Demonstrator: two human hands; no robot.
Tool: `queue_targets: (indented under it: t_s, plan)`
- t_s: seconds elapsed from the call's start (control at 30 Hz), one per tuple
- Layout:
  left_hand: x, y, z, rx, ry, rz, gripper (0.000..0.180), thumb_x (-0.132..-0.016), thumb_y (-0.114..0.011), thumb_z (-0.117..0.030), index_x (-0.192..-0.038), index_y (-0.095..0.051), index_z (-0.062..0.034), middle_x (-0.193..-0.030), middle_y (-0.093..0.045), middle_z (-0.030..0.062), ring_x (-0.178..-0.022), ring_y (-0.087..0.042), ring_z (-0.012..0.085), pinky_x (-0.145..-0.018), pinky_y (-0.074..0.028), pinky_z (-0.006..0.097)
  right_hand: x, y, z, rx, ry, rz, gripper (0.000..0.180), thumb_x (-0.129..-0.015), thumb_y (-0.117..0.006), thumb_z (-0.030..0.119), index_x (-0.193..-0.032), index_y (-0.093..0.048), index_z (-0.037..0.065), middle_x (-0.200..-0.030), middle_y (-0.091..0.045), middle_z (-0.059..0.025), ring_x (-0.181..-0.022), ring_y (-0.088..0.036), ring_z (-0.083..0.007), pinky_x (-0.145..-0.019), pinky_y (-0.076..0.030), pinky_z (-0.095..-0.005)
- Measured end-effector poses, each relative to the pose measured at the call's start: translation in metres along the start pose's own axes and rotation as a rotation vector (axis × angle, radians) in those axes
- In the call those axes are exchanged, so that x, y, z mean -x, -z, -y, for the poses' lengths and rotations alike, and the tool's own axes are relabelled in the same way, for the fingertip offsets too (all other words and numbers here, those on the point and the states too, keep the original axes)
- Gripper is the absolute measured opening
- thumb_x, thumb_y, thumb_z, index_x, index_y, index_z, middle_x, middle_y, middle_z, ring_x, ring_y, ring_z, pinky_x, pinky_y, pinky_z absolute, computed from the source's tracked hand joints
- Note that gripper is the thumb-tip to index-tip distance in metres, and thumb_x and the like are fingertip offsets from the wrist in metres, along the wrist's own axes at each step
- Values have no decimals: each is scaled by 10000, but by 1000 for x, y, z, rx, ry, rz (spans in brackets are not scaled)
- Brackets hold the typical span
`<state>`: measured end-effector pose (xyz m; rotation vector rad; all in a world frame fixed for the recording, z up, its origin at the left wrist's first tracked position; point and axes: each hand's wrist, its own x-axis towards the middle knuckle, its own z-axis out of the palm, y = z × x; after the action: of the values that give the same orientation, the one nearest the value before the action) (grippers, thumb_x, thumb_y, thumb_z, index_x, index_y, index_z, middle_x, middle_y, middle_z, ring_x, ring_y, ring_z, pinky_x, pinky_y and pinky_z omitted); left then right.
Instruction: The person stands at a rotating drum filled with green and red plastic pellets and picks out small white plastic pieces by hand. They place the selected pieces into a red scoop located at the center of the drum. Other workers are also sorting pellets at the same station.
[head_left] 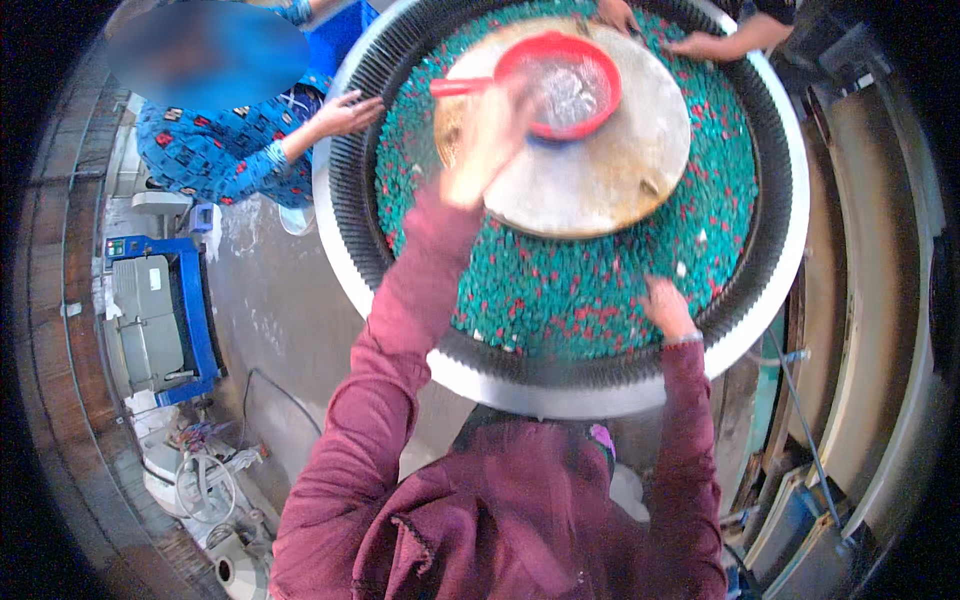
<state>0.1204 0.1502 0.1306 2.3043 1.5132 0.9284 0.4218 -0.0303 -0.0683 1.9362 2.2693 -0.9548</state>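
A round metal tub holds a bed of small green and red pieces (560, 290) around a raised, pale disc (610, 190). On this disc rests a red round pan or sieve (612, 85) with its handle pointing left; small shiny silvery bits lie inside it. My left hand (495, 135) is over the pan's near left rim, smeared by motion, so its fingers cannot be read. Down at the near right of the bed, my right hand (668, 310) touches the green pieces. Its fingers are blurred and partly hidden among them; whether they hold anything does not show.
A ribbed dark wall and white rim (560, 400) ring the tub. At the left, a person in a patterned blue top has a hand (345, 115) by the rim. Another person's hands (705, 45) reach in at the far side. A blue-framed machine (190, 320) stands left.
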Motion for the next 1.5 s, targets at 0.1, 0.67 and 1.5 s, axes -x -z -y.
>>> queue_targets:
  t_s: [0.1,0.67,1.5]
  plan:
    - [6,14,-23,-161,-151,-203,274,-835,-574,-183,-1026,-620,8,-921,-632,198,-895,-606,307,-806,-463,388,-23,-31,0,-43,72,-46,479,-760,-626,186,-1178,-491,-5,-1109,-562,-223,-1036,-529,-363,-887,-431,-440]
    - [221,-214,65,-204,478,752,405,-765,-525,-272,-1123,-601,-98,-1148,-580,148,-1116,-513,308,-917,-360,519,-127,-71,85,121,169,-100,486,-747,-556,397,-1178,-573,171,-1261,-509,-124,-1169,-461,-314,-981,-344,-495]
    - [252,14,197,-297,-208,1447,389,-712,-579,-489,-1016,-638,-254,-1199,-455,2,-1159,-374,263,-812,-346,693,-17,-7,69,610,-65,479,395,-639,-689,467,-925,-700,195,-1243,-510,-15,-1291,-285,-262,-1020,-58,-679]
